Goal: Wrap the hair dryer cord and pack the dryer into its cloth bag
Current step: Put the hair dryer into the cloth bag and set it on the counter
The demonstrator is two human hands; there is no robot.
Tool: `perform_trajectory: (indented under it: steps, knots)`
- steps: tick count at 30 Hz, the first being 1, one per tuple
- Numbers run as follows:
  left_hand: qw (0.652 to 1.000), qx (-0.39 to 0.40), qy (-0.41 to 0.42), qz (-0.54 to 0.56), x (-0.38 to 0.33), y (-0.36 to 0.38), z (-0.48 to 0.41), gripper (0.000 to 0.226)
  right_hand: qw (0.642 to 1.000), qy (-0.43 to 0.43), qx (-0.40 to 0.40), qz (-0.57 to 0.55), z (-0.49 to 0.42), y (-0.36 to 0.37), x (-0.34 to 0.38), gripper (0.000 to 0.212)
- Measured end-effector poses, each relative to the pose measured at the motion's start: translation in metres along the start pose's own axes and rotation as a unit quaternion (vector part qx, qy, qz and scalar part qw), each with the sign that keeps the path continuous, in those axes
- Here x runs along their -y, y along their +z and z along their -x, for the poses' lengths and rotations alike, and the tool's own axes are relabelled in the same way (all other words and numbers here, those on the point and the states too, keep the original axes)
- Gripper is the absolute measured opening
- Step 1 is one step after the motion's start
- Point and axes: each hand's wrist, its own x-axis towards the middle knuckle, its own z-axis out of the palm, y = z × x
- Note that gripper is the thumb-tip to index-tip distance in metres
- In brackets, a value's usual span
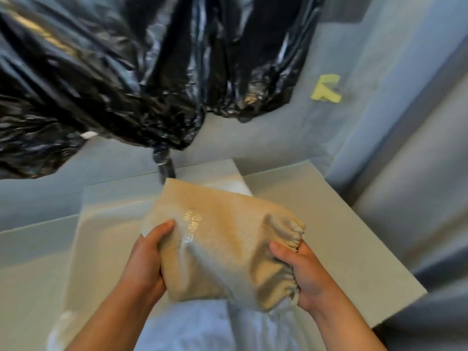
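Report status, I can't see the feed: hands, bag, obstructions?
Left hand gripping cloth bag side. Right hand clamped on its gathered mouth. Bag bulging, dryer not visible. Black plastic bags beyond, not in the way.

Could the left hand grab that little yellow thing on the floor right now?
Probably not. The left hand is gripping the cloth bag, as is the right hand. The yellow scrap lies far off on the right, beyond the bag, so the hand would need to let go and stretch across.

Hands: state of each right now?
Left hand: closed on the cloth bag.
Right hand: closed on the bag's gathered opening.
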Motion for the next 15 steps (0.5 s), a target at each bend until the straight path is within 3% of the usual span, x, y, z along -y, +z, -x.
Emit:
perform_trajectory:
  steps: [5, 10, 15]
  knots:
    - [0.998, 0.030, -0.031, -0.039, 0.043, 0.083, -0.001, 0.035, 0.998, 0.006, -0.055, -0.014, 0.010, -0.081, 0.028, 0.097]
    - [0.992, 0.078, -0.050, -0.082, 0.067, 0.138, -0.011, 0.035, 0.993, 0.004, -0.101, -0.055, 0.016, -0.134, 0.044, 0.052]
    - [0.987, 0.111, -0.075, -0.088, 0.085, 0.164, -0.032, 0.042, 0.988, 0.000, -0.131, -0.078, 0.009, -0.160, 0.051, 0.045]
